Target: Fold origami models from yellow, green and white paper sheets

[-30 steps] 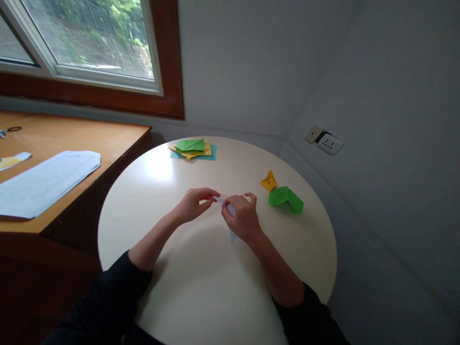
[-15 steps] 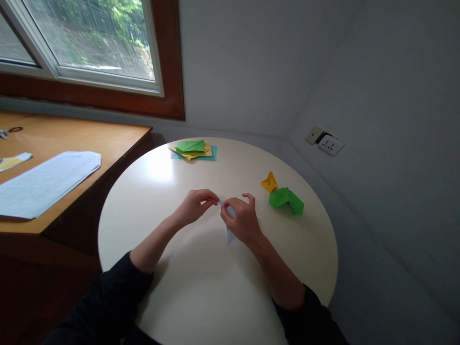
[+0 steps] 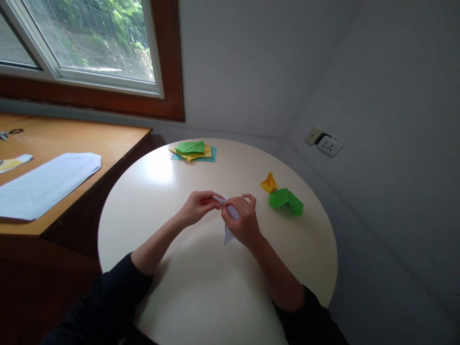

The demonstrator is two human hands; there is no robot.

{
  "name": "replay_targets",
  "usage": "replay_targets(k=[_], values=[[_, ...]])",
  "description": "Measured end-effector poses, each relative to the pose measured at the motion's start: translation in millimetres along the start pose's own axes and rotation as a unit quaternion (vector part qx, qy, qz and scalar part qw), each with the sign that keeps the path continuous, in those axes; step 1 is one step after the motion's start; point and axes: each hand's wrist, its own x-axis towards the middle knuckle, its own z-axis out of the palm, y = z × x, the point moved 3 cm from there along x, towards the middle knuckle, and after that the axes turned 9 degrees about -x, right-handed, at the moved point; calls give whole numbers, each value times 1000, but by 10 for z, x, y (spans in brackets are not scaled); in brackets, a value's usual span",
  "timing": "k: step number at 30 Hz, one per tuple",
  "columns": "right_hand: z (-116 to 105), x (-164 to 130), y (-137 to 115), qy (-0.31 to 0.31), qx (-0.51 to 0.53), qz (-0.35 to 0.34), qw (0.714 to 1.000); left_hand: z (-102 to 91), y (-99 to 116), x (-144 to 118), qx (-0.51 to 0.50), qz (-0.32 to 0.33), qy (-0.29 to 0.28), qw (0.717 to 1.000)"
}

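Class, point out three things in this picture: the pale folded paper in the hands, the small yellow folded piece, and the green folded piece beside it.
pale folded paper (image 3: 227,235), head view, lower tip below the right hand.
yellow folded piece (image 3: 269,183), head view, its middle.
green folded piece (image 3: 285,200), head view, its top face.

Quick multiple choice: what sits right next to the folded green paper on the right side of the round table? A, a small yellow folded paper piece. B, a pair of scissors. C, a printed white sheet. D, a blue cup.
A: the small yellow folded paper piece sits just beside the folded green paper on the round table, to the right of the right hand.
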Motion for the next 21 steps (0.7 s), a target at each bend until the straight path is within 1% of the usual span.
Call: replay_targets(k=[6, 11, 17, 21], values=[[3, 7, -13, -1, 2, 2, 1000, 30, 41, -5, 0, 19, 21, 1000], [-20, 6, -21, 8, 30, -6, 999, 32, 23, -17, -7, 6, 18, 1000], [-34, 3, -22, 24, 40, -20, 999, 44, 76, -34, 29, 39, 5, 999], [-31, 8, -27, 27, 30, -22, 999, 59, 106, -40, 38, 44, 10, 998]])
